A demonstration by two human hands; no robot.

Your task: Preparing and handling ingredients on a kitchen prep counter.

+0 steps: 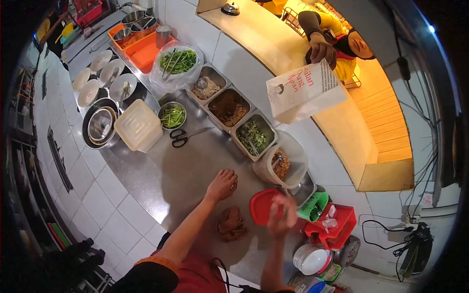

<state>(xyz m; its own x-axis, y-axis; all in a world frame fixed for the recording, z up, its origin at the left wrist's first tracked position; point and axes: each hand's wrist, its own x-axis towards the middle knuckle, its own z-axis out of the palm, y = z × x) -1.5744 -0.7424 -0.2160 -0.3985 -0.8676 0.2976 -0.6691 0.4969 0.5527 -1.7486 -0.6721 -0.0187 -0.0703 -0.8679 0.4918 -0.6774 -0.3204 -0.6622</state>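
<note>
My left hand (222,185) is palm down over the steel counter (146,175), its fingers close together; what lies under the palm is hidden. Blurred by motion, my right hand (282,216) hovers at the edge of a red plastic lid or dish (262,207), with fingers apart and nothing visible in them. Between my forearms a crumpled brown cloth (231,224) lies on the counter. Beyond the ledge, another person's hand (322,51) grips a white printed paper bag (304,91) by its top corner, above the food pans.
Steel pans of toppings, including chopped spring onion (253,133), line the wall beside a plastic tub (262,168). Black-handled scissors (179,138) lie near a bowl of cut greens (173,116) and a lidded container (137,124). Red baskets (339,223) and stacked bowls (311,260) stand right.
</note>
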